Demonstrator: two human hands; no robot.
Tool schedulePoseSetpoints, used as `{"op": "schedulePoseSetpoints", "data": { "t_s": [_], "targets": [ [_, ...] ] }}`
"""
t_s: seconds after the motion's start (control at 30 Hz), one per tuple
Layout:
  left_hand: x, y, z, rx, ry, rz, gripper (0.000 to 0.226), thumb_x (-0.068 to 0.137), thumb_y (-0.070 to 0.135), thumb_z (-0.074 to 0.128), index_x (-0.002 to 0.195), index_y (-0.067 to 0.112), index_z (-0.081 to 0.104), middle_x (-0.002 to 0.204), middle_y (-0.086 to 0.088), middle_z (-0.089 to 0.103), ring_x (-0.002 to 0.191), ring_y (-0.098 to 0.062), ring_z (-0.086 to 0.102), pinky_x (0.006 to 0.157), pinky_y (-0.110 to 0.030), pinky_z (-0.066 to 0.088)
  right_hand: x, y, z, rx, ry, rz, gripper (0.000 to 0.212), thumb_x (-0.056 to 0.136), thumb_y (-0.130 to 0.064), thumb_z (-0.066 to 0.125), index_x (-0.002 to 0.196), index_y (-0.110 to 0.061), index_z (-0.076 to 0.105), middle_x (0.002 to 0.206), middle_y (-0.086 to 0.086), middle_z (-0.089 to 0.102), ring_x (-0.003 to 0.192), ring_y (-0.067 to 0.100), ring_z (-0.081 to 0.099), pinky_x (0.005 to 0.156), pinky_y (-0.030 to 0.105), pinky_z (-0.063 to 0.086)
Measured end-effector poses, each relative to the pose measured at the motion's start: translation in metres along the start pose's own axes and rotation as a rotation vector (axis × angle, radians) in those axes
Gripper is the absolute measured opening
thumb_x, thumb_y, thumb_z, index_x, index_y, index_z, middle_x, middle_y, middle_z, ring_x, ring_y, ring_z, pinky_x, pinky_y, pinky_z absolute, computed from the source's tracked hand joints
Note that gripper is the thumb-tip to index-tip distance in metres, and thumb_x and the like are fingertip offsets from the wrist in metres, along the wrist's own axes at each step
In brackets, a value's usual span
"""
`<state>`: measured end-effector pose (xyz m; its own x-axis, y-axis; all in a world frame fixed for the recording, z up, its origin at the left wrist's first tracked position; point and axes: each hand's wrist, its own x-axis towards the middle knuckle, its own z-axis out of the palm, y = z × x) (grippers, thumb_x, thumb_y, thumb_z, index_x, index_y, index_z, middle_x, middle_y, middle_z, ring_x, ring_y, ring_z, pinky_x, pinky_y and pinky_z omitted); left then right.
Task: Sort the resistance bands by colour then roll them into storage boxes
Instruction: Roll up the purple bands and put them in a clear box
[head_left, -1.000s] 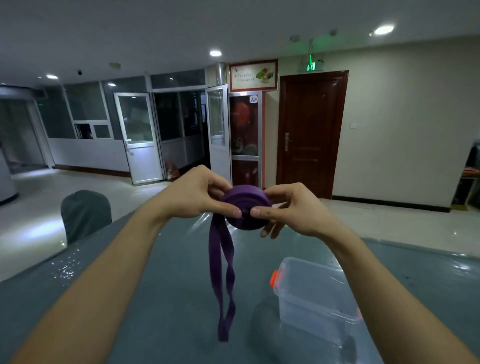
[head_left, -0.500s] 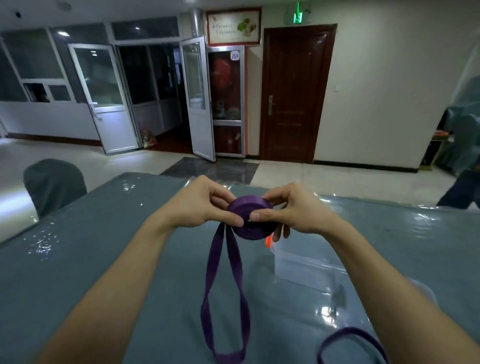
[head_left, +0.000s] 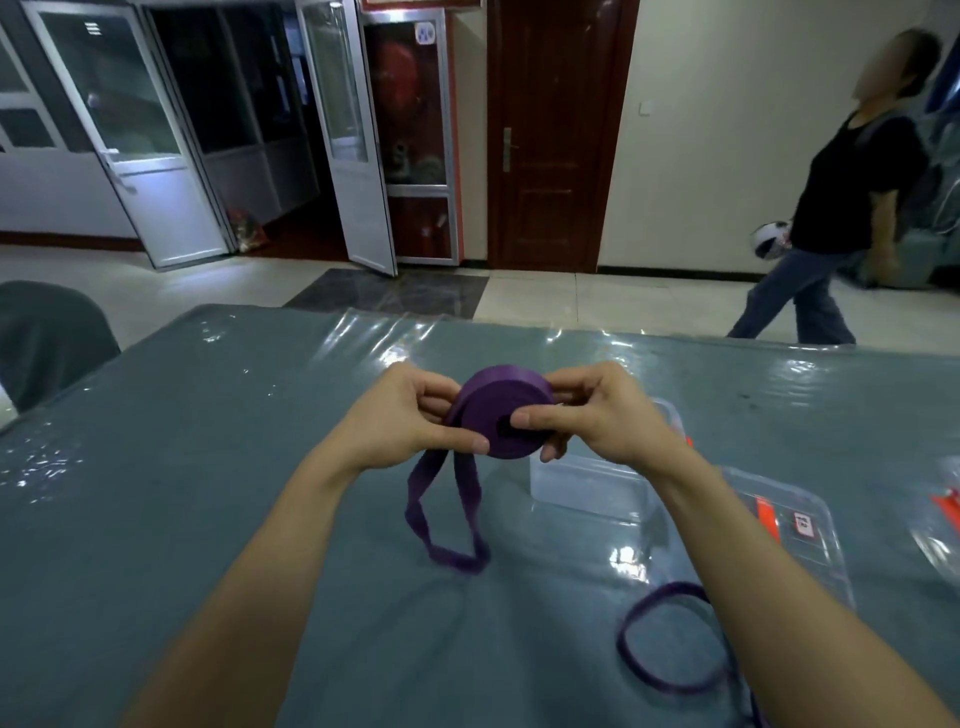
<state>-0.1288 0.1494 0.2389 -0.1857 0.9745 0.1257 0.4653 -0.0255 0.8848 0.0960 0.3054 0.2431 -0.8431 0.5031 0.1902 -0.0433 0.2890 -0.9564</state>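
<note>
both hands are raised over the middle of the table (head_left: 208, 467), holding a purple resistance band (head_left: 498, 410) between them. most of the band is wound into a thick flat coil. the left hand (head_left: 410, 415) pinches the coil's left edge, thumb on the near face and fingers curled behind it. the right hand (head_left: 597, 415) grips the right side, its thumb pressed flat across the coil's centre and its fingers wrapped round the far side. the unrolled tail (head_left: 457, 561) hangs from the coil's lower left as a slack loop, and its bottom end rests on the table.

a clear storage box (head_left: 587, 488) sits on the table just beyond and below the right hand, partly hidden by the wrist. a clear lid (head_left: 800, 530) with an orange clip lies to its right. a second purple band (head_left: 665, 592) lies in a loose ring on the near right of the table, partly under the right forearm.

the table has a teal cloth under shiny clear plastic. a covered chair (head_left: 47, 332) stands at the far left, and a person (head_left: 852, 208) in a dark top walks past at the far right.
</note>
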Motion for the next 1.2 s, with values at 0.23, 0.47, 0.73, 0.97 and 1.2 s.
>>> {"op": "schedulePoseSetpoints", "data": {
  "t_s": [0.23,0.47,0.73,0.97,1.2],
  "targets": [
    [0.013,-0.006,0.016,0.515,-0.163,-0.026,0.027,0.066,0.031,0.100,0.088,0.026,0.084,0.080,0.010,0.083,0.081,-0.009,0.081,0.080,-0.044,0.067,-0.007,0.029,0.016,-0.452,-0.136,0.112,0.043,0.069,-0.057,0.096,0.103,-0.037,0.079,0.093,-0.005,0.080,0.054,0.022,0.077,0.050,0.038,0.059],
    [0.019,-0.024,0.014,0.094,-0.143,-0.066,0.042,0.068,0.028,0.104,0.106,0.027,0.087,0.100,0.003,0.086,0.097,-0.016,0.083,0.092,-0.035,0.067,-0.016,0.056,0.012,-0.100,0.020,0.155,0.032,0.077,-0.045,0.094,0.101,-0.026,0.086,0.078,0.010,0.080,0.056,0.036,0.076,0.051,0.034,0.057],
    [0.008,-0.043,0.043,0.074,-0.051,-0.084,0.035,0.067,0.034,0.105,0.096,0.027,0.087,0.090,0.003,0.086,0.086,-0.017,0.084,0.085,-0.039,0.069,-0.037,0.089,0.028,0.158,0.055,0.237,0.035,0.076,-0.032,0.092,0.105,-0.014,0.086,0.086,0.027,0.078,0.054,0.035,0.072,0.050,0.029,0.056],
    [0.002,-0.041,0.049,-0.081,-0.105,-0.129,0.033,0.071,0.018,0.103,0.100,0.022,0.089,0.096,-0.005,0.086,0.093,-0.023,0.084,0.088,-0.032,0.067,-0.049,0.096,0.015,0.093,0.030,0.219,0.039,0.077,-0.040,0.096,0.108,-0.019,0.086,0.088,0.020,0.080,0.061,0.037,0.077,0.055,0.030,0.059],
    [-0.010,-0.071,0.081,-0.149,-0.101,-0.207,0.037,0.065,0.015,0.105,0.097,0.020,0.088,0.095,-0.009,0.086,0.091,-0.028,0.084,0.084,-0.034,0.068,-0.072,0.127,0.024,0.273,0.121,0.272,0.039,0.077,-0.040,0.093,0.107,-0.016,0.086,0.084,0.021,0.079,0.053,0.033,0.073,0.050,0.028,0.055]
  ]
}}
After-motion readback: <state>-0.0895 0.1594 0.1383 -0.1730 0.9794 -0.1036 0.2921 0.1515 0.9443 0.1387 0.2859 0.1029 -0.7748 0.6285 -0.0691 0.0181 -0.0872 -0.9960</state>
